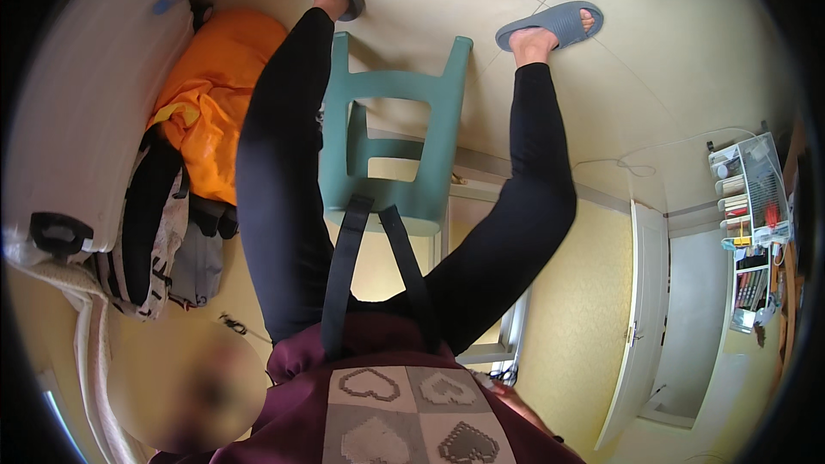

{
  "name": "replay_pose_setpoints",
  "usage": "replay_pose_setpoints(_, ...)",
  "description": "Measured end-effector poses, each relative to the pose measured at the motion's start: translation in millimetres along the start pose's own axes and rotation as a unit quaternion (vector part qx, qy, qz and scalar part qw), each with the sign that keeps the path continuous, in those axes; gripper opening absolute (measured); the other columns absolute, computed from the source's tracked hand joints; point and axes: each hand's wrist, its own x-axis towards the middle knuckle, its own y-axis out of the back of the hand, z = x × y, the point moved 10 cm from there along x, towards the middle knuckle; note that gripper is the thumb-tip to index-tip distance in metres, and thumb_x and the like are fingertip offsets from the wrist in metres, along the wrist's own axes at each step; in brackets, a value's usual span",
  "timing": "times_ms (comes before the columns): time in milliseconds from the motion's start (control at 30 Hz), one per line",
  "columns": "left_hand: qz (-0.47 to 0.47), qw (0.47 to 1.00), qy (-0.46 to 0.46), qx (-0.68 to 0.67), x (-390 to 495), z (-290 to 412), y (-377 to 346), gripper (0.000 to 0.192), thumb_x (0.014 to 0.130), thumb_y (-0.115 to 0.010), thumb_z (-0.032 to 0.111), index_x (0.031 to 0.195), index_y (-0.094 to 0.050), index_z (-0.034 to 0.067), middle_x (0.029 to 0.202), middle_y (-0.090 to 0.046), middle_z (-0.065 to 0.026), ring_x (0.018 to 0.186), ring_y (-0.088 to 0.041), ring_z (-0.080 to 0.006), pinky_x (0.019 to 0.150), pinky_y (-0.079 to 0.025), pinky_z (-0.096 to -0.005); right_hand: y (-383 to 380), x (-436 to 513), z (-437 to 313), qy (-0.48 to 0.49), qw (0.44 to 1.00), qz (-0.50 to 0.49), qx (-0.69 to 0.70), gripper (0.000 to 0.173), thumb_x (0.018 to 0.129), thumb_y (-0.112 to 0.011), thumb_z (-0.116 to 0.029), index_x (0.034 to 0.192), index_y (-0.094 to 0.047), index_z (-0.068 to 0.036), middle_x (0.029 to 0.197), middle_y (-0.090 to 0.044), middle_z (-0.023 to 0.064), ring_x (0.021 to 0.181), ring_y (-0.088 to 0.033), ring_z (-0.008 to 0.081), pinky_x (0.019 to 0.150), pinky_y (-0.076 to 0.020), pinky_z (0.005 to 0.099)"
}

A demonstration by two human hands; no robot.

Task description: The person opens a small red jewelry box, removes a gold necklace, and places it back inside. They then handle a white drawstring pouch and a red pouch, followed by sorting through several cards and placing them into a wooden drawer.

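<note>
My left hand is out of view. At the lower right, my right hand (509, 393) shows only in part beside my maroon top (290, 361). A dark band sits near its wrist. Small dark and white items lie close to its fingers; whether it holds any of them is too unclear to tell. Between my black-trousered legs stands a green plastic stool (393, 85), its feet towards the top of the picture. Two black straps (348, 270) hang from my waist across the stool's seat. I wear grey slide sandals (559, 26) on both feet.
On the left stand a pale suitcase (84, 116) with a black handle, an orange fabric bundle (213, 103) and a backpack (151, 225). A white door (635, 328) and a filled shelf (747, 187) are at right. A thin cable (635, 167) trails there. A round patch at lower left is blurred.
</note>
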Motion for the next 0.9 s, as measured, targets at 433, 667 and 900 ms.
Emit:
replay_pose_setpoints(433,0.014,0.985,-0.119,-0.121,139.7,72.5,63.2,0.019,0.080,-0.076,0.009,0.097,-0.074,0.000,0.085,-0.072,-0.0127,0.073,-0.072,-0.0221,0.067,-0.062,-0.0338,-16.8,115.4,-192.3,0.194,0.973,-0.122,0.010,0.037,0.084,-0.068,0.001,0.119,-0.057,-0.004,0.117,-0.060,0.0083,0.107,-0.060,0.0215,0.093,-0.0510,0.0441)
replay_pose_setpoints(667,0.076,0.948,-0.236,-0.200,119.8,120.0,86.9,0.028,0.090,-0.066,0.017,0.115,-0.065,0.002,0.093,-0.071,-0.0133,0.075,-0.071,-0.0218,0.072,-0.062,-0.0339,-63.7,53.2,-238.0,0.374,0.913,-0.161,0.020,0.044,0.085,-0.064,-0.002,0.127,-0.051,-0.002,0.123,-0.059,0.0144,0.114,-0.059,0.0274,0.104,-0.0459,0.0566)
replay_pose_setpoints(900,0.769,0.340,-0.540,-0.008,-314.5,195.6,167.5,0.011,0.086,-0.055,-0.005,0.096,-0.057,-0.003,0.079,-0.054,-0.0159,0.068,-0.055,-0.0286,0.063,-0.047,-0.0350,-231.3,-245.5,-311.5,0.766,0.534,-0.142,-0.329,0.040,0.087,-0.064,-0.016,0.119,-0.048,0.003,0.104,-0.064,0.0168,0.078,-0.069,0.0247,0.067,-0.0598,0.0362)
